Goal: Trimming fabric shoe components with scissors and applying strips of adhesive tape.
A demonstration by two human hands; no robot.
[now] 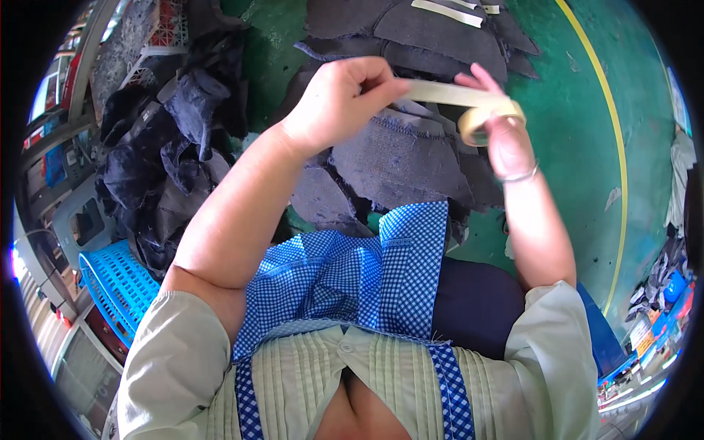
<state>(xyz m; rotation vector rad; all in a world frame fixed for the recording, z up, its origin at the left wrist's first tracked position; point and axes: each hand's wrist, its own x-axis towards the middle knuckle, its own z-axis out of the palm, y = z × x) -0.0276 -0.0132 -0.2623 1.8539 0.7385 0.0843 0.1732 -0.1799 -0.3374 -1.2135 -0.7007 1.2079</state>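
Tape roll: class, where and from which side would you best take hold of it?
Grip the tape roll by its outer ring, coming from the right, much as the right hand does. The pulled strip runs off leftward to the left hand, so the right side is probably the freest.

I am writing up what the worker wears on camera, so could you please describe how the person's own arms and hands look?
Both forearms are bare. The short sleeves are pale greenish-beige and end above the elbows. The left hand wears no glove, and I see no ring or band on it. The right hand is also gloveless, with a thin silvery bracelet around its wrist. No markings show on either arm.
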